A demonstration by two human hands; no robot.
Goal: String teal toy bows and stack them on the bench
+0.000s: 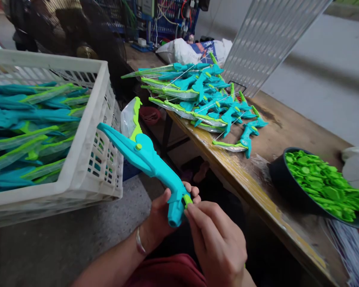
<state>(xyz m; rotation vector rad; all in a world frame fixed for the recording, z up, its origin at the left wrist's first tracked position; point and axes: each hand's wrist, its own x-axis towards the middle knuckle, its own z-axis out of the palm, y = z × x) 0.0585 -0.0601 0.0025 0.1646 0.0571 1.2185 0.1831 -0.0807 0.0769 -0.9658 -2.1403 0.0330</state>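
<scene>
Left grip [158, 219]: bare hand, closed round the lower end of the bow body, thumb on the near side, fingertips showing past the far side
Right grip [219, 239]: bare hand, thumb and forefinger pinching the green piece, remaining fingers curled under
Green piece [187, 200]: small, lime-green, plastic, held at the right side of the body's lower end; can't tell whether it's seated
Bow body [149, 159]: long turquoise moulded plastic, in the left grip above the lap, tilted, tapered tip up and left, hollow round end down
Bow limb [134, 119]: lime-green strip with clear plastic web, standing up from the body's far side near a round green button [138, 147]
Wrist: silver-coloured metal bangle [140, 241] on the left one
Crate [83, 167]: white slotted plastic, left of the body, filled with turquoise and lime-green bow parts [24, 119]
Tabletop [290, 123]: brown wood, worn yellowish edge, running along the right
Bow pile [203, 93]: turquoise and lime-green bows with thin white strings, overlapping on the tabletop
Bowl [277, 173]: dark round tub, near right, heaped with flat lime-green pieces [326, 185]
Beside bowl: loose white strands [350, 251]
Behind pile: ribbed translucent panel [266, 44], leaning; white-and-blue sack [197, 51]
</scene>
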